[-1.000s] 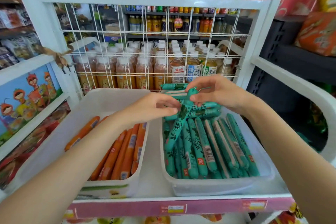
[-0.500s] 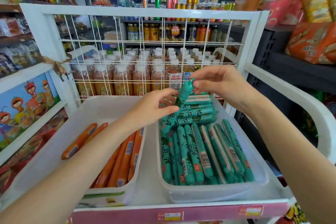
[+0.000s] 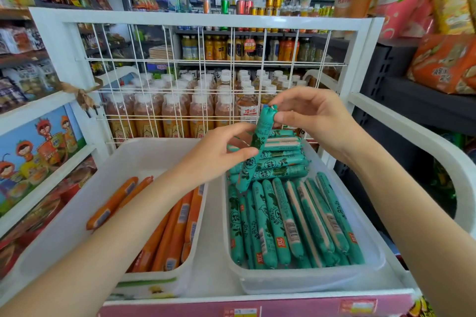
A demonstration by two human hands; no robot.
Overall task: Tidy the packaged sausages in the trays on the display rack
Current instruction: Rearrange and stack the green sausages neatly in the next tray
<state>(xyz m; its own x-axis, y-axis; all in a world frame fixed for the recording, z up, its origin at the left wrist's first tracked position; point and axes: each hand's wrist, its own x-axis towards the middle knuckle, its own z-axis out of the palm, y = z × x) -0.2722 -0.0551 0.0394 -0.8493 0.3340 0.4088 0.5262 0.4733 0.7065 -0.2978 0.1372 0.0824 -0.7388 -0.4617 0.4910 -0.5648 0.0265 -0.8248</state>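
Head view: both hands lift 1 green sausage [image 3: 257, 147] above the right tray [image 3: 371, 262], left hand [image 3: 221, 154] grasping its middle, right hand [image 3: 306, 116] pinching its top. A loosened pinch could drop it across the tidy row.

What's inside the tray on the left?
The left tray holds orange sausages lying lengthwise, two apart near its left side. The left forearm covers part of them, so the full count stays hidden.
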